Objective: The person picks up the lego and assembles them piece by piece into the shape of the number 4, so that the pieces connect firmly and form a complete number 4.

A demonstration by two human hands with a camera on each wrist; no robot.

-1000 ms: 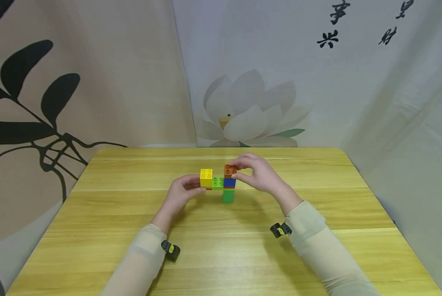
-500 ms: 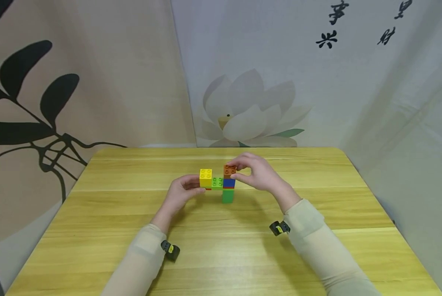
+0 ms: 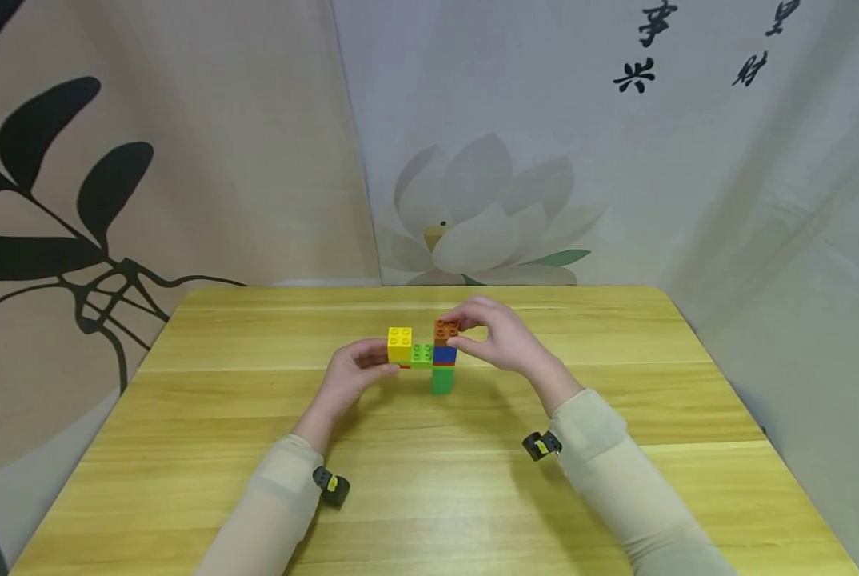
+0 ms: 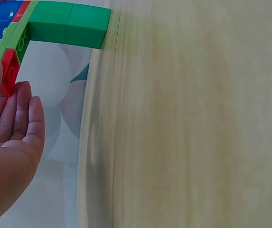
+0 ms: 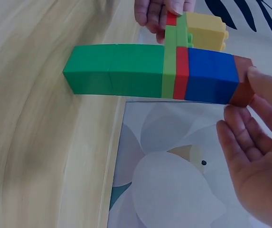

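Observation:
A small toy-brick structure stands upright on the table. Two green bricks [image 5: 136,70] form its post; above them come a lime plate [image 5: 169,64], a thin red piece [image 5: 181,73] and a blue brick [image 5: 211,76]. On top sits a brown brick [image 3: 445,330], pinched between the thumb and fingers of my right hand [image 3: 497,336]. The lime plate reaches out leftward, bearing a yellow brick [image 3: 400,344], with a red brick [image 4: 10,71] beneath that end. My left hand [image 3: 350,374] grips this left end, thumb in front; its remaining fingers extend in the left wrist view.
The wooden table [image 3: 429,496] carries the structure near its far edge. Behind it hangs a cloth backdrop [image 3: 278,160] printed with leaves, a lotus and characters. A small black camera [image 3: 331,488] is strapped to each sleeved wrist.

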